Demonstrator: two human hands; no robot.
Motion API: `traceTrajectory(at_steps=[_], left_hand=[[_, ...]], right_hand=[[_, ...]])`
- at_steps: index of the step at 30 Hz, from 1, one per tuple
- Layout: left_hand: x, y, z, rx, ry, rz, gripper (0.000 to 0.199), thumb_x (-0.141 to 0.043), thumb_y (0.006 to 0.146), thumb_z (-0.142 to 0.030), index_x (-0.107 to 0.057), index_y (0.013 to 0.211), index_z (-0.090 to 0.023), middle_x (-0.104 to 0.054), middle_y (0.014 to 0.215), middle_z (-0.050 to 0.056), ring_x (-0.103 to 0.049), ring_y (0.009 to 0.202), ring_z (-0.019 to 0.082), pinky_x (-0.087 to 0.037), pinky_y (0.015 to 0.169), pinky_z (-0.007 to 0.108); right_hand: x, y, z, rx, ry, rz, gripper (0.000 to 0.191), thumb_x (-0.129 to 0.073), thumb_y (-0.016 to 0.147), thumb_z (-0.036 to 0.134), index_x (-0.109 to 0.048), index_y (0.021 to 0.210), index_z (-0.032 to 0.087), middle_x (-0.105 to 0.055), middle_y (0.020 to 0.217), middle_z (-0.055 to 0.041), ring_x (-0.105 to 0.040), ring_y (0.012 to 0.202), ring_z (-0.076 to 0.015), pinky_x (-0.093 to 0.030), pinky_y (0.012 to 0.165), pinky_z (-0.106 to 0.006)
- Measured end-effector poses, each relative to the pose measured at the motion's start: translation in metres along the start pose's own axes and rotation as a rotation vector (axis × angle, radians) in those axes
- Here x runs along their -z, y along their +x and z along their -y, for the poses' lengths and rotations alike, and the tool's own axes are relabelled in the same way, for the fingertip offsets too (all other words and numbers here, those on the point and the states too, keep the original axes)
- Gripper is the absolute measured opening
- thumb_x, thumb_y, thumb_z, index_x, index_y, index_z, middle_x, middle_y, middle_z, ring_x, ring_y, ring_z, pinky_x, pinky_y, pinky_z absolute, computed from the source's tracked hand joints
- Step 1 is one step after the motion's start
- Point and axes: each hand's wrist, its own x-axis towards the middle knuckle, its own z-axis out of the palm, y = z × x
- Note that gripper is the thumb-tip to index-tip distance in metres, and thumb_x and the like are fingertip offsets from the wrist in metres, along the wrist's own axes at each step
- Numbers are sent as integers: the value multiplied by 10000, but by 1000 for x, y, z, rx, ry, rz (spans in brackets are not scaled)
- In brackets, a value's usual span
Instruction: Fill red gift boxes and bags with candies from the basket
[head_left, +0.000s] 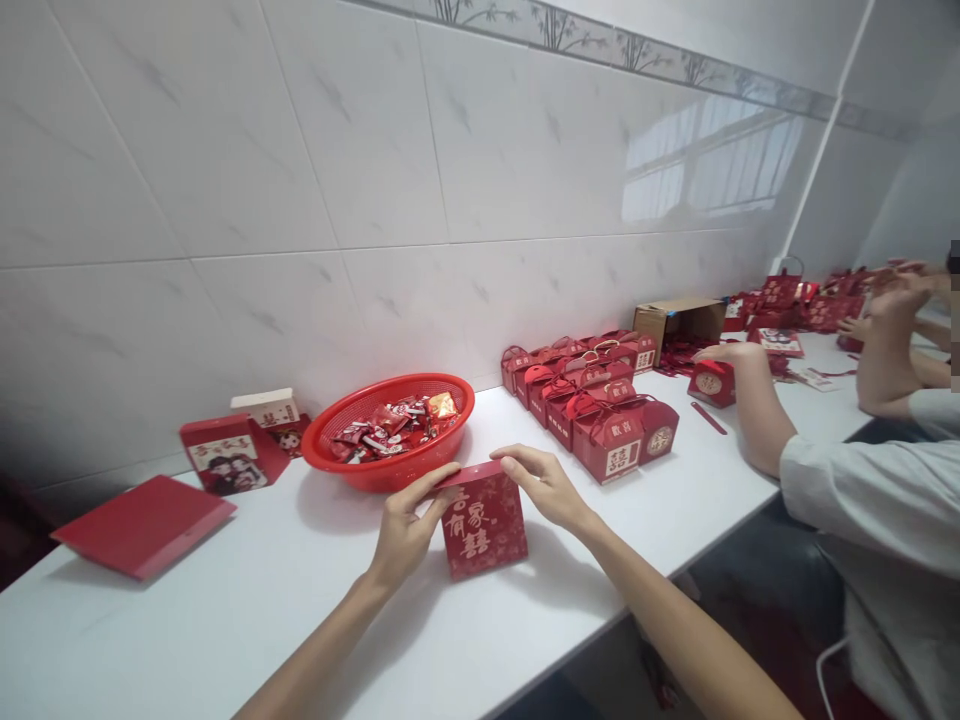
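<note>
A red gift box point(487, 530) with gold characters stands upright on the white table in front of me. My left hand point(409, 525) grips its upper left edge, thumb on the front face. At the upper right corner my right hand point(544, 485) has its fingers curled over the top edge. Just behind the box sits a red plastic basket point(319, 452) filled with small wrapped sweets point(394, 422). The back of the box and what is inside it are hidden.
Rows of red candy boxes point(592, 410) stand right of the basket. At left are a flat red folder-like piece point(146, 525) and a box with a couple picture point(232, 462). A co-worker's arm point(761, 410), a small box point(711, 383) and a cardboard carton point(649, 325) are further right.
</note>
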Motion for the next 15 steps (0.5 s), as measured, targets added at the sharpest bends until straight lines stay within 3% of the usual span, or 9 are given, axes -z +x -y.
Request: traceTrajectory(at_steps=[4,8,10,15], left_hand=[[-5,-9,2,19,-5,-18,455,-643,822,-441,-684,1190,-176,-710,1217,110,-672,1082,293,-535,971,423],[-11,-24,11,77,-175,0,725,-640,826,-437,-409,1476,-214,-651,1301,120,-627,1162,286,-494,1006,443],[-14,-30,18,125,-293,0,791,-626,821,-454,-324,1518,-232,-618,1338,125,-585,1223,299,-480,1014,457],[-17,-35,35,207,-443,-13,629,-552,833,-533,-495,1380,-227,-616,1309,127,-592,1170,296,-522,922,426]], right_hand=[[0,-3,-2,-26,28,1,381,-586,880,536,-681,989,183,-727,955,-71,-662,861,-207,-501,784,-328],[-1,-6,-3,-16,9,6,374,-567,891,540,-665,881,179,-697,847,-47,-624,784,-187,-487,735,-311],[-1,-8,-4,-4,-17,8,375,-548,904,534,-654,847,179,-677,807,-35,-607,757,-178,-482,721,-305],[17,-12,8,105,-169,-35,307,-581,901,474,-686,816,200,-676,795,-39,-606,779,-191,-487,770,-332]])
